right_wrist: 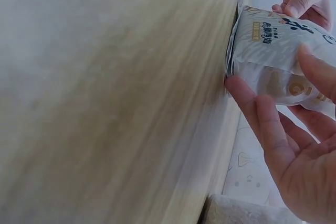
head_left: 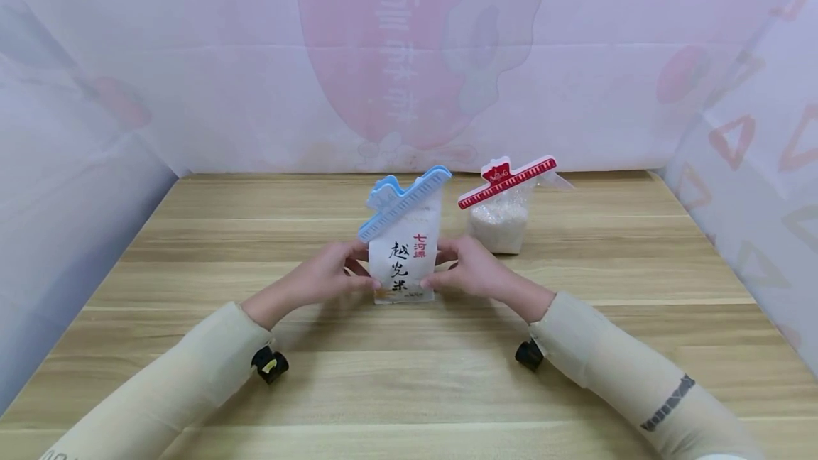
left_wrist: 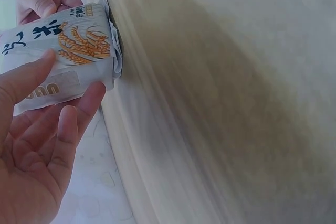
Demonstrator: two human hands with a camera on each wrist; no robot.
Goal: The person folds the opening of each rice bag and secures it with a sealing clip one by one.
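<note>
A white bag of rice (head_left: 404, 261) with dark and red lettering stands upright on the table, a blue clip (head_left: 405, 203) slanting across its top. My left hand (head_left: 326, 272) grips the bag's left side, thumb on the front and fingers along the side and behind. On the opposite side my right hand (head_left: 474, 268) holds it in the same way. In the left wrist view, orange grain ears show on the bag (left_wrist: 79, 45) near its bottom edge. From the right wrist, the bag (right_wrist: 268, 51) has its base at the wooden surface. The bag's back is hidden in the head view.
Behind and right of my right hand stands a clear bag of white grains (head_left: 501, 226), closed by a red and white clip (head_left: 508, 182). The wooden table (head_left: 409, 382) reaches back to a printed cloth wall (head_left: 243, 105), with cloth at both sides too.
</note>
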